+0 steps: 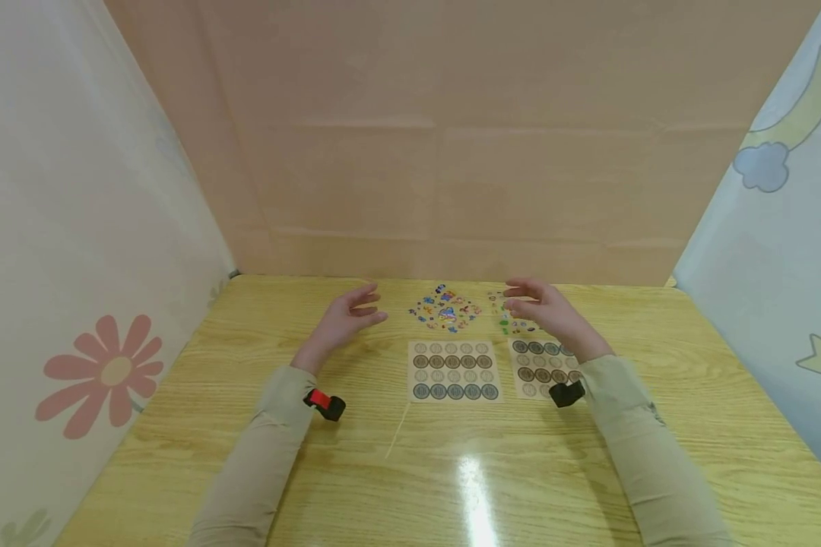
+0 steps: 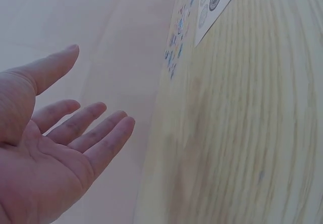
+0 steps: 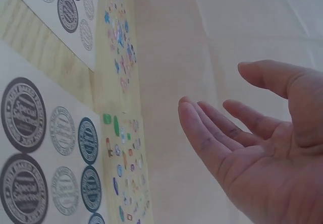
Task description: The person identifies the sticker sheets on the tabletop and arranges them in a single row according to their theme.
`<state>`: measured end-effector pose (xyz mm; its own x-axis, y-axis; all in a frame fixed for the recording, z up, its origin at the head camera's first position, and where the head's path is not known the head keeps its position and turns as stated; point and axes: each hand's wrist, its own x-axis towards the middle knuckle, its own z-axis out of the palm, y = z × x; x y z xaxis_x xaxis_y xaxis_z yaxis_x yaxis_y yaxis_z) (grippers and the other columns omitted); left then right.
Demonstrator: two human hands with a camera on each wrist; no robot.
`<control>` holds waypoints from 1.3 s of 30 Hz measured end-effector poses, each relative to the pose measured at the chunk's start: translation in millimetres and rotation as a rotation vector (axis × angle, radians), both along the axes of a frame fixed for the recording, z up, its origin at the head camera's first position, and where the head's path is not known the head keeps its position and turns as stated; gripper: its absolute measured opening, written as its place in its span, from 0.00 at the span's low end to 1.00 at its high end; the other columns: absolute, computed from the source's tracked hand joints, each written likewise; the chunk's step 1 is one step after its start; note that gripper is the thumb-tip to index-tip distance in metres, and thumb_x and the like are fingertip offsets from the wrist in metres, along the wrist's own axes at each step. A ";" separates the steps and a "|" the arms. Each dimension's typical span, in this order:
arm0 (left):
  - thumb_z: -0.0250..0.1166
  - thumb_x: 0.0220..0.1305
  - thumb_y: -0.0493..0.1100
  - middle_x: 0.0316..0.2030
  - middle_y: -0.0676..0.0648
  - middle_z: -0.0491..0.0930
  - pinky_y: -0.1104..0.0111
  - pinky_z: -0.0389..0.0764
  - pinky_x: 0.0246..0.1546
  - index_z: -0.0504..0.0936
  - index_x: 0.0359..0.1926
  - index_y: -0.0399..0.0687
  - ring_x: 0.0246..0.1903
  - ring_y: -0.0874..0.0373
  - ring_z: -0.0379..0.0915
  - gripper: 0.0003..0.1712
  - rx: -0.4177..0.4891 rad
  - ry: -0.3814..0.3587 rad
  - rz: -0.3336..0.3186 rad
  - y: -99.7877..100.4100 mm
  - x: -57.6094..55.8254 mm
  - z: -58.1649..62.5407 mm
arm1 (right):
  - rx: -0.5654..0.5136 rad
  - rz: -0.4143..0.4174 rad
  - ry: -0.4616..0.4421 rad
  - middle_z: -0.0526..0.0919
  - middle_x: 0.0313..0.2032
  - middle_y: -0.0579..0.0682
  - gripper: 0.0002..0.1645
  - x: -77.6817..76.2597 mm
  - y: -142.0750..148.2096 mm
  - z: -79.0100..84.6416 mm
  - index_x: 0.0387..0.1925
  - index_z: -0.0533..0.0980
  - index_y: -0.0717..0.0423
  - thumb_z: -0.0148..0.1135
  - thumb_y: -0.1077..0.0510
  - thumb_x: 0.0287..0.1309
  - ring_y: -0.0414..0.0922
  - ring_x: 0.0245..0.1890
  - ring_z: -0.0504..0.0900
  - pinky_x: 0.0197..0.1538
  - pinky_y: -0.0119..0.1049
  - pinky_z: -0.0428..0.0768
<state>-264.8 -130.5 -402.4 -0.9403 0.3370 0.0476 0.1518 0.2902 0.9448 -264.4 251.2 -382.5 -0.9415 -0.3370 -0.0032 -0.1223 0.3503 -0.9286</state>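
My left hand point(image 1: 345, 315) hovers over the table's left half, fingers loosely spread, holding nothing; the left wrist view shows its bare palm point(image 2: 55, 158). Across from it, my right hand point(image 1: 546, 305) hangs above the right-hand stickers, also with relaxed fingers and nothing in them. Between the hands lies a transparent sheet of colourful small stickers point(image 1: 447, 313). Closer to me is a sheet of round label stickers point(image 1: 454, 372) in rows. A second round-label sheet point(image 3: 30, 133) lies right of it, partly hidden by my right wrist. Small gem-like stickers point(image 3: 123, 168) lie behind that sheet.
The wooden table point(image 1: 356, 471) meets a brown paper backdrop point(image 1: 438, 152) at its far edge. Patterned side panels stand left point(image 1: 75, 228) and right point(image 1: 794, 251). A thin pale strip point(image 1: 398, 429) lies by the left label sheet's corner.
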 end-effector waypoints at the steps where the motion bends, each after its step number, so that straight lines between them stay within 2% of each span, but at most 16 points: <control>1: 0.66 0.64 0.45 0.66 0.38 0.64 0.55 0.72 0.58 0.58 0.72 0.49 0.62 0.44 0.65 0.40 0.000 -0.013 0.006 0.8 -0.6 -1.3 | -0.013 -0.001 -0.015 0.64 0.63 0.66 0.35 -0.8 -0.9 -1.9 0.71 0.54 0.62 0.55 0.58 0.69 0.63 0.59 0.69 0.61 0.54 0.70; 10: 0.66 0.63 0.45 0.64 0.38 0.67 0.56 0.75 0.56 0.60 0.71 0.49 0.60 0.46 0.67 0.38 0.030 -0.083 0.025 5.6 -8.7 -11.6 | -0.093 0.007 -0.095 0.62 0.63 0.72 0.32 -7.0 -6.6 -14.7 0.69 0.53 0.67 0.50 0.59 0.71 0.68 0.60 0.66 0.62 0.54 0.69; 17: 0.66 0.63 0.43 0.62 0.36 0.68 0.57 0.77 0.53 0.61 0.70 0.43 0.56 0.46 0.71 0.38 0.064 -0.146 0.029 11.8 -14.3 -15.5 | -0.077 0.023 -0.163 0.62 0.64 0.70 0.32 -14.6 -8.8 -24.3 0.69 0.53 0.68 0.48 0.56 0.72 0.64 0.60 0.68 0.63 0.57 0.66; 23: 0.65 0.64 0.42 0.61 0.37 0.69 0.60 0.78 0.52 0.60 0.70 0.40 0.55 0.44 0.72 0.37 0.089 -0.202 0.040 18.6 -17.7 -16.3 | -0.074 0.026 -0.194 0.61 0.65 0.69 0.30 -19.2 -13.3 -29.6 0.69 0.53 0.70 0.44 0.59 0.73 0.62 0.59 0.70 0.63 0.53 0.68; 29: 0.63 0.66 0.40 0.59 0.36 0.70 0.59 0.77 0.53 0.60 0.69 0.36 0.56 0.41 0.70 0.35 0.134 -0.258 0.052 23.3 -21.5 -16.7 | -0.154 0.003 -0.292 0.61 0.64 0.71 0.31 -19.7 -16.9 -30.0 0.70 0.50 0.70 0.44 0.60 0.73 0.63 0.61 0.67 0.63 0.51 0.68; 33: 0.62 0.67 0.43 0.58 0.36 0.72 0.60 0.77 0.54 0.61 0.68 0.35 0.56 0.42 0.71 0.34 0.118 -0.290 0.072 26.1 -24.5 -17.5 | -0.228 -0.008 -0.369 0.60 0.64 0.72 0.33 -21.0 -17.2 -30.9 0.71 0.47 0.69 0.45 0.60 0.73 0.64 0.62 0.65 0.64 0.50 0.67; 39: 0.58 0.70 0.45 0.59 0.35 0.71 0.57 0.74 0.56 0.61 0.68 0.34 0.55 0.43 0.72 0.32 0.143 -0.362 0.067 28.8 -27.8 -18.4 | -0.294 0.000 -0.426 0.58 0.65 0.73 0.32 -23.7 -17.8 -33.3 0.70 0.46 0.72 0.41 0.58 0.75 0.65 0.63 0.63 0.63 0.50 0.68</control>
